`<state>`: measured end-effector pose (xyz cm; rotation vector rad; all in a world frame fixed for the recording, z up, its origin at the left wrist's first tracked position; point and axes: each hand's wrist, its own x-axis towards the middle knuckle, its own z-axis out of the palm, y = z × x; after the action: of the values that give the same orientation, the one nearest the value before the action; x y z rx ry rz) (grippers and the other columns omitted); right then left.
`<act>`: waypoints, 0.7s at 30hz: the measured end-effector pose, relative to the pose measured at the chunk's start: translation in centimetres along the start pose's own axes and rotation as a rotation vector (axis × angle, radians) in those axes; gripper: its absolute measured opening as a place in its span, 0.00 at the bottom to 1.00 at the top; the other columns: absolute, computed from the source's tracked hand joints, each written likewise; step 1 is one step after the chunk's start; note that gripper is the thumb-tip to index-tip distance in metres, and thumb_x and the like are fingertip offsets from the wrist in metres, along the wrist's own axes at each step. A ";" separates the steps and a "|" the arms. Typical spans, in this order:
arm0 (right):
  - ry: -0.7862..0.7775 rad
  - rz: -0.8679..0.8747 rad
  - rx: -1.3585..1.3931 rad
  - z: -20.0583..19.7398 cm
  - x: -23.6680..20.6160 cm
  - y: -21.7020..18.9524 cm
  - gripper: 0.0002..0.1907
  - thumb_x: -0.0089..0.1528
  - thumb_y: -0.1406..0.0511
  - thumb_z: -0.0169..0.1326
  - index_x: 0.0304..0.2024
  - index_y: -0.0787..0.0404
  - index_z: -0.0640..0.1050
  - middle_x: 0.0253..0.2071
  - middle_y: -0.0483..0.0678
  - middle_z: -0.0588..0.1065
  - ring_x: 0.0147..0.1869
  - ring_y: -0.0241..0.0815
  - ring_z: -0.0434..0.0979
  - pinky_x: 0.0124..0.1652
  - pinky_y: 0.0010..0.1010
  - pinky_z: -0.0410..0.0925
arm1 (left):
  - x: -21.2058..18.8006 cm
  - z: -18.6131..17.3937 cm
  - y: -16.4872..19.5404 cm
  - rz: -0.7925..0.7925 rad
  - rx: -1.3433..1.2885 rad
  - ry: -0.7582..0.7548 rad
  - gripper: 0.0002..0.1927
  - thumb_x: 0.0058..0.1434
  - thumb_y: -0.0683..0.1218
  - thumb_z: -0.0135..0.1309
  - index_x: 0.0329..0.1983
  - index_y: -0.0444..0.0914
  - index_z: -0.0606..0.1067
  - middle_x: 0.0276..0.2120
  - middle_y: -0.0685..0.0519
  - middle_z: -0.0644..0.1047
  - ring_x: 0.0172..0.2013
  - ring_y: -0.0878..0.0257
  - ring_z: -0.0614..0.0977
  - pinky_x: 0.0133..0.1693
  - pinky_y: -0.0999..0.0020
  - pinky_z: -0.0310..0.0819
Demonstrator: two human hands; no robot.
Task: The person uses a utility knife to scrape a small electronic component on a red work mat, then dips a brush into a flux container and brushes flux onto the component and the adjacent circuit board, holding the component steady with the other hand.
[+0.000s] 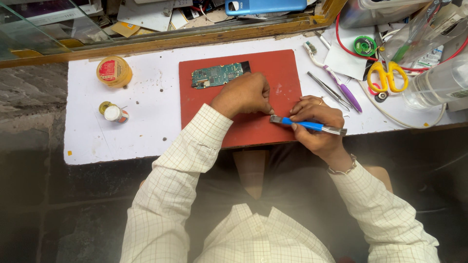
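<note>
Blue-handled tool – clamped in right hand grip; left hand fingertips pinched together at tip.

Circuit board on mat; tin left of mat, tweezers & scissors right.

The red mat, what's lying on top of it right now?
On the red mat lies a green circuit board near its far edge. The left hand rests on the mat, covering whatever it pinches. The right hand holds a blue-handled tool.
</note>
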<state>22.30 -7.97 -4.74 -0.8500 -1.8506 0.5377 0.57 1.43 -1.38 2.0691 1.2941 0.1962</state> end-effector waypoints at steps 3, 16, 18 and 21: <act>0.076 0.029 0.064 0.1 0.0 0.0 0.04 0.52 0.77 0.55 0.30 0.67 0.76 0.31 0.53 0.76 0.42 0.45 0.80 0.64 0.45 0.71 | -0.1 -0.1 0.0 0.003 -0.028 -0.011 0.16 0.42 0.49 0.71 0.19 0.38 0.75 0.18 0.52 0.79 0.22 0.62 0.83 0.27 0.63 0.75; 0.074 0.035 0.084 -0.2 -0.4 0.5 0.03 0.56 0.76 0.56 0.30 0.66 0.76 0.30 0.51 0.76 0.42 0.44 0.80 0.66 0.49 0.70 | 0.2 -0.7 -0.1 -0.070 -0.225 -0.108 0.14 0.46 0.44 0.69 0.17 0.37 0.73 0.16 0.52 0.79 0.18 0.65 0.82 0.23 0.70 0.77; 0.067 0.043 0.086 -0.2 -0.3 0.4 0.03 0.56 0.75 0.57 0.31 0.66 0.76 0.30 0.51 0.76 0.43 0.45 0.80 0.66 0.49 0.70 | 0.2 -0.6 0.0 -0.080 -0.205 -0.100 0.14 0.47 0.44 0.69 0.17 0.37 0.73 0.16 0.52 0.79 0.18 0.65 0.82 0.23 0.70 0.77; 0.067 0.044 0.072 -0.3 -0.3 0.5 0.03 0.57 0.75 0.58 0.31 0.66 0.76 0.31 0.51 0.77 0.43 0.44 0.80 0.66 0.49 0.69 | 0.2 -0.6 0.1 -0.078 -0.178 -0.112 0.15 0.47 0.44 0.69 0.17 0.37 0.73 0.16 0.52 0.78 0.18 0.65 0.82 0.23 0.70 0.77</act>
<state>22.76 -7.87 -5.12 -0.8520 -1.7451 0.5932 0.46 1.87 -0.88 1.8506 1.2403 0.1527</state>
